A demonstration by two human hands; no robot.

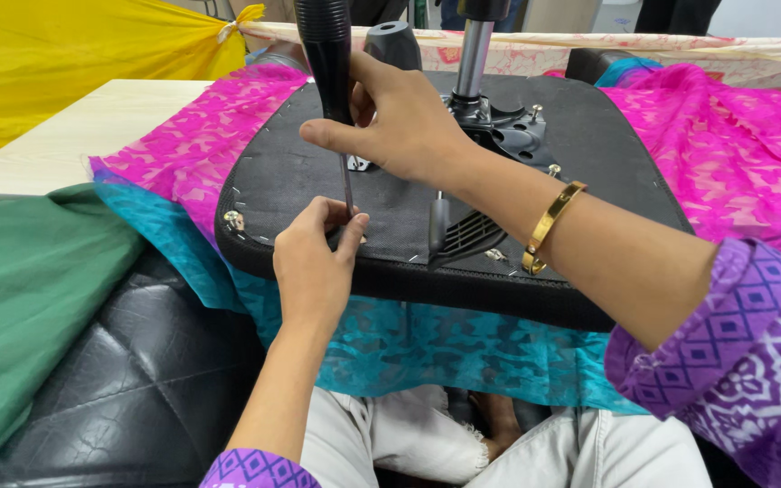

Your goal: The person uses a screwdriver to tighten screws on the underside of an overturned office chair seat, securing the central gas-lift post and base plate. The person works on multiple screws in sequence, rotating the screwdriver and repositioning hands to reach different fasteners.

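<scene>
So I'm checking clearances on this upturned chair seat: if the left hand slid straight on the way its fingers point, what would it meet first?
Probably the screwdriver shaft, which the left hand already steadies at its fingertips; beyond that, the right hand above, though depth is unclear.

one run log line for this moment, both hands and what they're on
right hand: grips screwdriver handle, upright | left hand: steadies shaft tip on upturned chair seat | seat rests on pink-blue cloth
</scene>
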